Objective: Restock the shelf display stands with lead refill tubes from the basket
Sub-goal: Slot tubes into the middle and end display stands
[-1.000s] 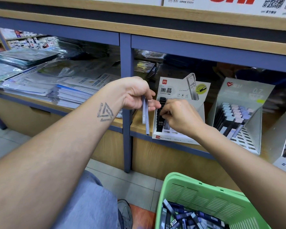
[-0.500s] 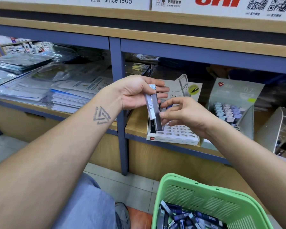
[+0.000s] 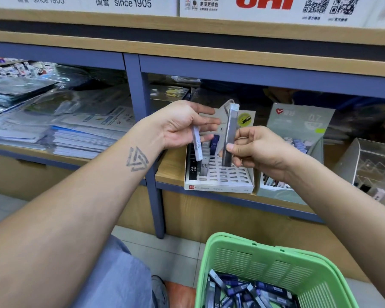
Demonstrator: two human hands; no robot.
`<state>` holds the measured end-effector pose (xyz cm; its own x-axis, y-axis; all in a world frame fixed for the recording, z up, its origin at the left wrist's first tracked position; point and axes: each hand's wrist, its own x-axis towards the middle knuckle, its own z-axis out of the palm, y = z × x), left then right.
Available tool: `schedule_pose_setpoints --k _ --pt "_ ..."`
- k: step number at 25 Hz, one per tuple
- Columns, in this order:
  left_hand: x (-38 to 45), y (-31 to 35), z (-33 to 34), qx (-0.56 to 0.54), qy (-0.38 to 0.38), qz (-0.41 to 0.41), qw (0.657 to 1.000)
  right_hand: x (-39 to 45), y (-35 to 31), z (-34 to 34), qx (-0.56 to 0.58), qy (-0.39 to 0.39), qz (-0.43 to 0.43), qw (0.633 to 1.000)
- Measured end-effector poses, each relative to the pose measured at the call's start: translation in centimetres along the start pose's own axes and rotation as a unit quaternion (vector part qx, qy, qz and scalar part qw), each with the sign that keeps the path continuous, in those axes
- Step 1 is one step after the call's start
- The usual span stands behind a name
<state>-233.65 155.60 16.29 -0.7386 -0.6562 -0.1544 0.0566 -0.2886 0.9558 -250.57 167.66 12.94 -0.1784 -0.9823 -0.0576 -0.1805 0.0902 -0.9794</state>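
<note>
Dark tube (image 3: 229, 134) upright in right hand (image 3: 257, 150) grip.

Feed's bright and even from soft overhead light on my end, though the shelf (image 3: 265, 90) recess goes dim at the back, plastic sleeves (image 3: 20, 92) catch some glare, the wide lens bows the edges, and the tube in my right hand (image 3: 260, 152) is slightly motion-blurred.
</note>
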Motion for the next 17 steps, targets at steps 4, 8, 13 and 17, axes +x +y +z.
schedule_pose_setpoints --k 4,8,13,17 --pt "0.5 0.2 1.5 -0.023 0.008 -0.027 0.999 -1.0 -0.2 -1.3 0.003 0.011 0.0 1.0" --pt "1.0 0.2 2.9 -0.024 -0.002 -0.038 0.999 -1.2 -0.4 -2.3 -0.023 0.049 -0.005 0.999" --pt "1.8 -0.8 3.6 -0.037 -0.021 -0.008 0.999 -1.3 0.2 -2.9 -0.057 0.023 -0.021 0.998" --pt "1.8 -1.0 3.6 -0.111 -0.032 0.023 0.993 -0.6 0.9 -1.7 0.015 -0.006 0.001 1.0"
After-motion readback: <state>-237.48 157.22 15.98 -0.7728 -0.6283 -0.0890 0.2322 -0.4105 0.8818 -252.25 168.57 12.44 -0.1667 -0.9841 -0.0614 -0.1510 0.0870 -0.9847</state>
